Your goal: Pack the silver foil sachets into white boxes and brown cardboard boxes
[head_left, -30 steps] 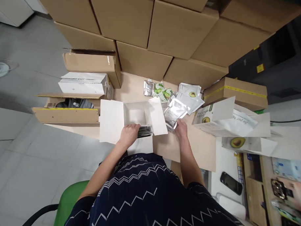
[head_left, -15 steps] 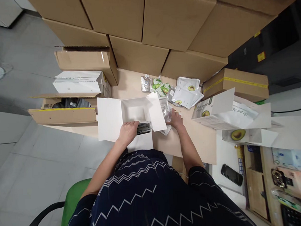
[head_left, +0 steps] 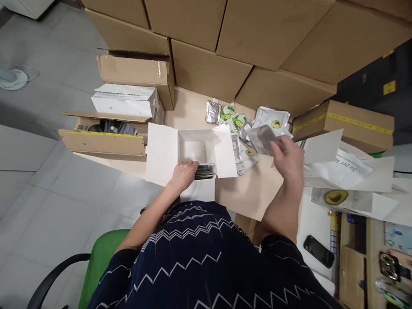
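An open white carton stands in front of me with its flaps spread. Several dark, thin packets are lined up inside its near end. My left hand reaches over the carton's near left side, its fingers closed on the left end of these packets. Raised to the right of the carton, my right hand pinches a silvery grey sachet by its edge. Below and behind that sachet lie white sachets with an avocado picture, partly hidden by it.
Green-and-white packets and a silver spouted pouch lie behind the carton. Stacked brown boxes wall off the table's back. An opened brown box is at left; opened white avocado cartons and a phone are at right.
My right hand has lifted the silvery sachet from the pile beside the carton and moved it right and up. My left hand stays at the packets. The view has shifted slightly.
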Demonstrator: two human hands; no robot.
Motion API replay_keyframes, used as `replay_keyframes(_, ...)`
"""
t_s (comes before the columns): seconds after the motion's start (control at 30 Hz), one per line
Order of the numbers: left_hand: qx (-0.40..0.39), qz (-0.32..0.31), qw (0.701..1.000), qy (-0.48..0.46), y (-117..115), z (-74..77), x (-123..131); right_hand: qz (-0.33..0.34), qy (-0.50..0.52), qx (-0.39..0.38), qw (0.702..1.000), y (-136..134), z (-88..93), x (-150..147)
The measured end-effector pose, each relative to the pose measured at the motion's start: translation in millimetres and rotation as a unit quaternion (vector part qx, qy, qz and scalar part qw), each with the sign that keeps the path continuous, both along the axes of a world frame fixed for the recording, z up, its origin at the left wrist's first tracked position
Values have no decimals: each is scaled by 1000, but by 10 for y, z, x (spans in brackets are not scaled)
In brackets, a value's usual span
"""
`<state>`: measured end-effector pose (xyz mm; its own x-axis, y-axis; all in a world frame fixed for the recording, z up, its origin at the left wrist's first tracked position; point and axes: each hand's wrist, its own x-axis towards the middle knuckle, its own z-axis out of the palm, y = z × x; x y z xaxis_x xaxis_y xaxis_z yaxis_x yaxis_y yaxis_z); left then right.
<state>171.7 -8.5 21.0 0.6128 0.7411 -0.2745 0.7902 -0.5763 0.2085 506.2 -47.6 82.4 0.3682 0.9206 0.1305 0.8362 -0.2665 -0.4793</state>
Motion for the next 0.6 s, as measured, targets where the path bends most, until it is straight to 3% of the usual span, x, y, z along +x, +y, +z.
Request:
replay_keyframes(0.07,-10,5,1000,-3,0,8,-4,-2,10,82,997,37,319,-190)
replay_keyframes(0.13,-17,7,1000,1,0,12,-6,46,37,118,991,138,527,-435)
replay_keyframes(0.23,-16,8,1000,13,-3,11,-2,197,86,58,975,410,565,-834)
replay_keyframes(0.3,-15,9,1000,18,-7,8,4,298,99,-27,949,633,423,-1087)
replay_keyframes(0.4,-15,14,1000,16,-15,3,12,386,73,-127,911,932,82,-1411)
replay_keyframes(0.6,5,28,1000,3,-22,-8,16,446,80,-265,851,1158,-531,-1739)
